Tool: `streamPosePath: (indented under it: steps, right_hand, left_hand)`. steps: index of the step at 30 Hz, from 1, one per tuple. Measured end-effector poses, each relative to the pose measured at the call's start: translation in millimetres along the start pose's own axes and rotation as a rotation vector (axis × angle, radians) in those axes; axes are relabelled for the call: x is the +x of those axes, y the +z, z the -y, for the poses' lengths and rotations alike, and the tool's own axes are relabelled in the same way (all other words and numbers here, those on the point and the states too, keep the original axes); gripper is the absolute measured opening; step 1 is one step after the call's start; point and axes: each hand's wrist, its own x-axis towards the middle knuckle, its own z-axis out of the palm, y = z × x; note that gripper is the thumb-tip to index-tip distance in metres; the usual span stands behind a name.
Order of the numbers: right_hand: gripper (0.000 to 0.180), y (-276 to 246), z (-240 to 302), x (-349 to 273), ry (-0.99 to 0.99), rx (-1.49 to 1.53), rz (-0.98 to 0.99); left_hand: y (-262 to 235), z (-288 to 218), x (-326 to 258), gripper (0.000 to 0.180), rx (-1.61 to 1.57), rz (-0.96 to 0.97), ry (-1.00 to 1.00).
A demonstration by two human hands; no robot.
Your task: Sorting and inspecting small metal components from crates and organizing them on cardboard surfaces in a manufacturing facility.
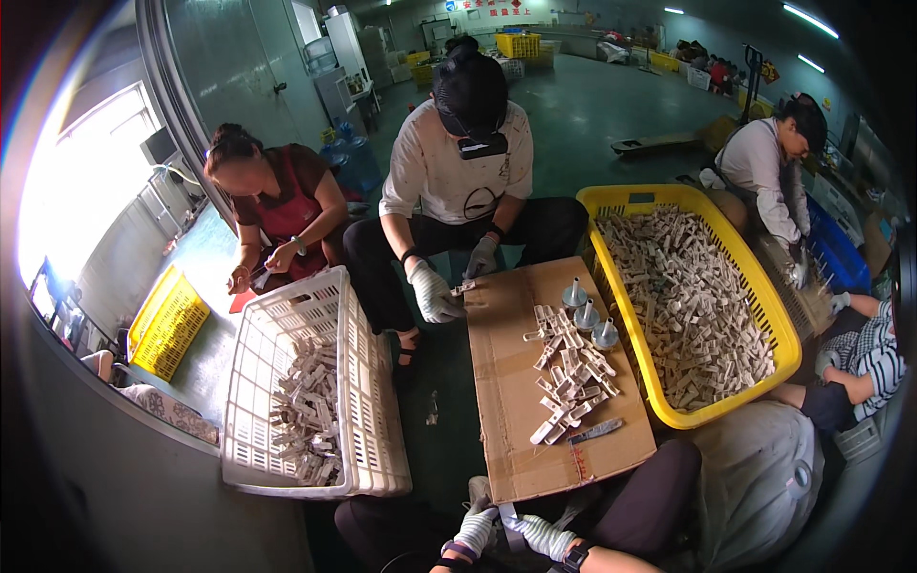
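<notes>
My left hand [475, 529], in a striped white work glove, is at the near edge of the cardboard sheet [506, 382]. Close beside it is my right hand [543, 538], gloved alike. The fingers of both are closed around a pale grey strip [512, 523] that hangs between them; its exact kind is too small to make out. On the cardboard lies a heap of small pale clip-like parts [573, 377]. Three grey bottles with pointed nozzles, one a nozzle bottle [605, 334], stand beyond the heap. A flat grey-blue tool [596, 431] lies nearer me.
A white crate [351, 401] with similar parts stands left, a yellow crate [785, 339] full of them right. Across the cardboard sits a co-worker [458, 172] holding a part; others work left and right. A tape roll [800, 477] rests on a whitish sack [745, 468].
</notes>
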Motion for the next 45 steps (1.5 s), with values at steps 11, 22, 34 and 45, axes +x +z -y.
streamPosePath:
  steps: [11, 22, 34, 45]
  right_hand:
    - [0.030, 0, 4, -5, -0.022, -0.069, -0.058]
    - [0.036, 2, 18, -12, 0.013, -0.100, -0.044]
    - [0.035, -7, -22, 8, 0.026, -0.053, -0.024]
    - [0.029, 6, 20, -8, 0.030, 0.004, 0.022]
  left_hand:
    - [1, 5, 5, 0.037, -0.010, 0.034, 0.011]
    - [-2, 12, 11, 0.036, -0.005, 0.043, 0.026]
    - [13, -18, -12, 0.041, -0.007, 0.060, -0.032]
    - [-4, 3, 2, 0.040, -0.112, 0.059, -0.035]
